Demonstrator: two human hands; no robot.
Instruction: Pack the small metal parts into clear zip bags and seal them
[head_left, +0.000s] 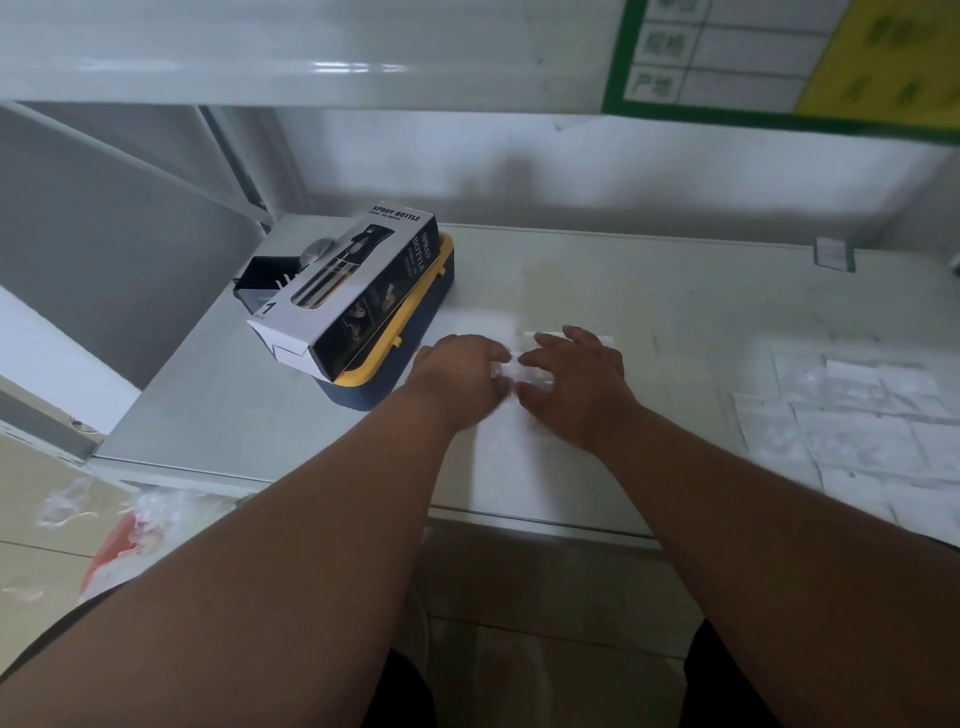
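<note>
Two hands are seen working together at the middle of the table (675, 291). The left hand (457, 379) is curled, with its fingertips pinching one end of a small clear zip bag (511, 370). The right hand (576, 379) is spread more widely, its fingers laid over the other end of the same bag. The bag is held just above or on the tabletop between the two hands; which of these applies cannot be told through the blur. Whether metal parts are inside it cannot be told either.

To the right, near the table's front edge, a spread of flat clear bags (852, 415) is laid out in overlapping rows. These are judged to be finished packs, although their contents and seals are too faint to confirm. On that reading, a good share of the work is done and the bag in hand is being sealed or pressed closed.

Farther back on the left, a spray bottle box (353, 291) is rested across a blue and yellow tray (415, 332). A small black container (265, 280) is placed behind it. Loose metal parts are not visible, so the quantity left to pack cannot be judged.
</note>
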